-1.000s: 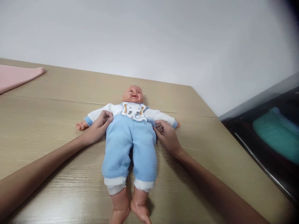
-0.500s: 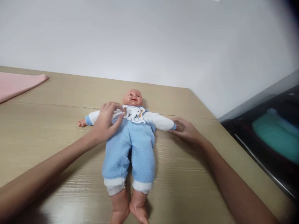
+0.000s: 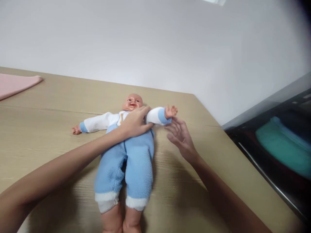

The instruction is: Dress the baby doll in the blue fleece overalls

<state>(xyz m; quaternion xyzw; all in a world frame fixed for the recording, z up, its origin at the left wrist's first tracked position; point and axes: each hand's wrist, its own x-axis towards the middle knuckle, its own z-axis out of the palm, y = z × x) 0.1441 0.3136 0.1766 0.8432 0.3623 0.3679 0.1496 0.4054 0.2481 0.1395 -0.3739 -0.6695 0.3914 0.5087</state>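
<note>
A baby doll (image 3: 126,155) in a blue and white fleece outfit lies on its back, feet toward me and partly cut off by the lower edge. My left hand (image 3: 136,121) reaches across its chest and covers most of the elephant bib. The thumb and fingers are closed around the upper part of the doll's arm (image 3: 154,116) on the right side, which is raised off the table. Just below that arm's blue cuff, my right hand (image 3: 181,137) is open with its fingers apart; whether it touches the cuff is unclear. The doll's other arm (image 3: 96,123) stretches out to the left.
The doll lies on a wooden table (image 3: 60,97) with a pale wall behind it. Folded pink cloth (image 3: 18,84) lies at the far left. Beyond the right table edge is a dark glossy surface (image 3: 257,165) with a green shape on it.
My left hand has moved right across the chest to the doll's arm. That arm has risen from the table, and my right hand has come off the doll's hand.
</note>
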